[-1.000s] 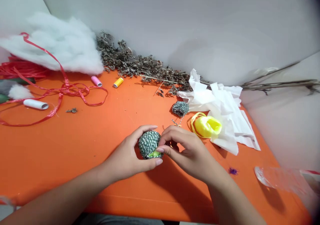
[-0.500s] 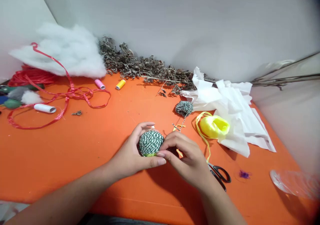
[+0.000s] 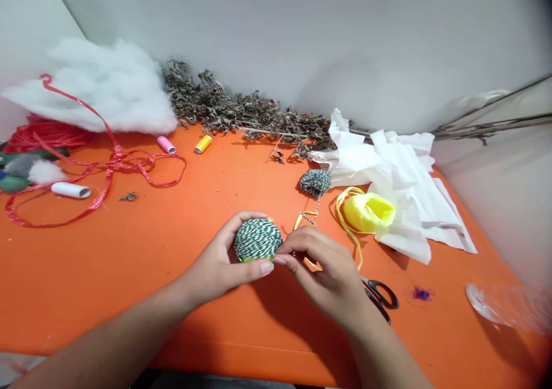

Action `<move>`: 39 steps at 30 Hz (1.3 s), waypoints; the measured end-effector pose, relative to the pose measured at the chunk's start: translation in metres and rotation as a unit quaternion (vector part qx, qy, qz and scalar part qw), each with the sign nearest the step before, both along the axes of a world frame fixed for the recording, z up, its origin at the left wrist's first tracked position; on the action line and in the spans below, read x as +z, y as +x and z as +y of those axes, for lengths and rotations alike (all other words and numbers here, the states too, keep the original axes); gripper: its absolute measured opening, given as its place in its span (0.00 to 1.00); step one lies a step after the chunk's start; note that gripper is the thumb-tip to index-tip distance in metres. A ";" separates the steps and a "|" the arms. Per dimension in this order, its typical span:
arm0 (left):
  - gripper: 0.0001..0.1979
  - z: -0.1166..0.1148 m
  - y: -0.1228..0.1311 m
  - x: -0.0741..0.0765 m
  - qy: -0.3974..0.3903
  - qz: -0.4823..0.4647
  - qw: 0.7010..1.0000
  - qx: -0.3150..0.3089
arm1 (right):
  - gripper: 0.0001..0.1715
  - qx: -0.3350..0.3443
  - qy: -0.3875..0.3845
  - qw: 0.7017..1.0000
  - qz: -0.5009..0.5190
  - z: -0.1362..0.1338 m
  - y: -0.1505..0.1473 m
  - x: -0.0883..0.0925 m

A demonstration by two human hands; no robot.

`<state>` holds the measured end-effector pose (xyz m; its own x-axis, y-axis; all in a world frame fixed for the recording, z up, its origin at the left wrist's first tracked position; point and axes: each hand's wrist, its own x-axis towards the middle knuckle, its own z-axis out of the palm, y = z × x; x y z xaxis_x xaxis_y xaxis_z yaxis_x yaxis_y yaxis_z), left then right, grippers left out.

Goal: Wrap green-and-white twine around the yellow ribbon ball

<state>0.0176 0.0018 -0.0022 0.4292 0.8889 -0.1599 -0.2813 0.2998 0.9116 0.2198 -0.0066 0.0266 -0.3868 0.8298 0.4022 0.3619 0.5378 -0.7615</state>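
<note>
A ball wound with green-and-white twine sits in my left hand, fingers and thumb curved round it. Some yellow-green shows along its lower edge. My right hand is pinched at the ball's right side; what lies between its fingertips is too small to make out. Behind that hand a strand of the same twine runs to a small twine bundle on the orange table. A yellow-orange strip lies near the strand, partly hidden by my right hand.
A yellow ribbon roll, crumpled white paper and black-handled scissors lie to the right. Dried plant stems line the wall. White stuffing, red ribbon and thread spools are on the left. A clear plastic coil stands far right.
The ball has turned a little in my left hand and my left thumb has shifted left. My right fingertips stay at its right side. The view has shifted slightly.
</note>
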 end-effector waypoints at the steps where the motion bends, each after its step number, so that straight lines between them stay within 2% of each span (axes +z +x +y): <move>1: 0.29 0.000 0.000 -0.001 -0.006 -0.010 1.000 -0.002 | 0.04 -0.005 0.001 1.000 -0.002 0.000 -0.001 0.000; 6: 0.28 0.001 -0.003 -0.005 -0.031 -0.065 0.997 -0.006 | 0.04 -0.029 -0.010 1.000 0.000 -0.001 -0.007 0.000; 10: 0.24 0.001 -0.003 -0.002 -0.043 -0.078 0.996 0.001 | 0.04 -0.032 -0.010 0.999 0.009 -0.004 -0.010 0.001; 14: 0.27 0.000 0.000 0.002 -0.086 -0.129 0.988 0.018 | 0.04 -0.039 0.006 0.999 0.024 -0.005 -0.010 0.003; 18: 0.22 -0.002 0.003 0.001 -0.125 -0.167 0.978 0.017 | 0.04 -0.054 0.019 0.998 0.031 -0.006 -0.012 0.002; 21: 0.20 -0.002 0.005 -0.001 -0.131 -0.176 0.975 0.022 | 0.04 -0.063 0.024 0.997 0.025 -0.007 -0.014 0.002; 26: 0.26 -0.002 0.007 -0.002 -0.108 -0.142 0.983 0.048 | 0.04 -0.053 0.041 0.998 0.003 -0.007 -0.016 -0.001; 29: 0.23 -0.001 0.007 -0.001 -0.110 -0.140 0.982 0.054 | 0.04 -0.054 0.033 0.998 0.003 -0.007 -0.015 0.000; 35: 0.21 -0.001 0.003 -0.003 -0.142 -0.167 0.975 0.025 | 0.06 -0.041 0.032 0.999 0.013 -0.006 -0.011 0.002; 39: 0.20 -0.001 0.001 -0.007 -0.166 -0.159 0.972 0.041 | 0.06 -0.051 0.031 0.998 0.005 -0.005 -0.011 0.001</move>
